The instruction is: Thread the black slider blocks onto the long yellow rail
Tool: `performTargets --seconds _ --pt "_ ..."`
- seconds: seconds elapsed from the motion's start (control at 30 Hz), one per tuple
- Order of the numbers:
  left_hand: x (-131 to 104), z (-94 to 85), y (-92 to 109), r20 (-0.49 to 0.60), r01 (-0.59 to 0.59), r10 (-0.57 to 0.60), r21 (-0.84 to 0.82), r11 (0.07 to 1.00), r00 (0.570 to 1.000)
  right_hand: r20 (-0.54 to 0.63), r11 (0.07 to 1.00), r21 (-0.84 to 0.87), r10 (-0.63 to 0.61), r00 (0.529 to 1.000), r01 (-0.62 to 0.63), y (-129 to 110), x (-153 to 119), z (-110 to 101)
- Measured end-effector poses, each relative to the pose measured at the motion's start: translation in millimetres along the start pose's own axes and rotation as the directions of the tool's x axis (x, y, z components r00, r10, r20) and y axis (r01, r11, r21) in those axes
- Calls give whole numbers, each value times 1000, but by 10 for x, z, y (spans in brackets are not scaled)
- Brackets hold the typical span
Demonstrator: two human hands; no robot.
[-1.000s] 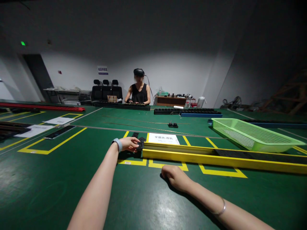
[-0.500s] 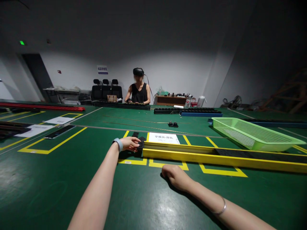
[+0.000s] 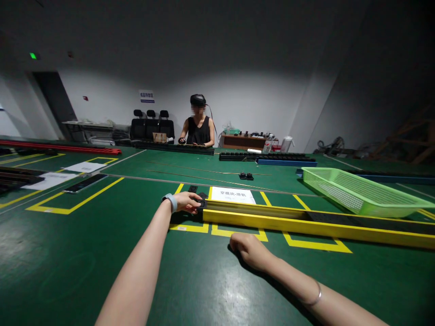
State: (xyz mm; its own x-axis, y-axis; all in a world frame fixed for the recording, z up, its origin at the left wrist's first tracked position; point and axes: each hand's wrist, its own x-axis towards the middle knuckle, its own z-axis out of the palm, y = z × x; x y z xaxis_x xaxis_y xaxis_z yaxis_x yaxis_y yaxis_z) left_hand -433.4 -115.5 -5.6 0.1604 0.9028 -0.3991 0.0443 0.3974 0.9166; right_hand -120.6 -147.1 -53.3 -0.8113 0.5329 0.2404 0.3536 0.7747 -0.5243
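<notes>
A long yellow slide rail (image 3: 272,222) lies across the table, its channel facing up. At its left end sits a small square black module (image 3: 201,204), partly inside the channel. The fingers of my left hand (image 3: 188,202) are closed on that module. Closer to me, in front of the rail, my right hand (image 3: 249,249) rests on the table as a loose fist, apart from the rail. Its fingertips are curled under and nothing shows in them. More black pieces (image 3: 193,189) lie just beyond my left hand. Farther right, a dark strip (image 3: 335,216) fills the rail's channel.
A green plastic basket (image 3: 360,192) stands behind the rail at right. A printed paper sheet (image 3: 233,195) lies behind the rail. Two small black parts (image 3: 246,176) and thin rods are farther back. A phone (image 3: 86,183) lies at left. A person (image 3: 199,129) sits across the table.
My left hand has moved slightly right, pushing the black module farther into the rail's left end. My right hand stays in place.
</notes>
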Motion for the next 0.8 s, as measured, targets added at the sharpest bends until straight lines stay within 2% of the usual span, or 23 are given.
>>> performTargets --seconds 0.17,0.37,0.8 --pt "78 5 -35 -18 21 -21 -7 1000 1000 1 1000 3 7 1000 -7 -19 6 -7" --pt "138 1 -73 55 2 -4 27 1000 998 14 999 -22 34 999 -33 -45 9 -22" --pt "81 156 12 60 -5 -1 86 996 998 14 1000 -19 22 1000 -22 -36 4 -21"
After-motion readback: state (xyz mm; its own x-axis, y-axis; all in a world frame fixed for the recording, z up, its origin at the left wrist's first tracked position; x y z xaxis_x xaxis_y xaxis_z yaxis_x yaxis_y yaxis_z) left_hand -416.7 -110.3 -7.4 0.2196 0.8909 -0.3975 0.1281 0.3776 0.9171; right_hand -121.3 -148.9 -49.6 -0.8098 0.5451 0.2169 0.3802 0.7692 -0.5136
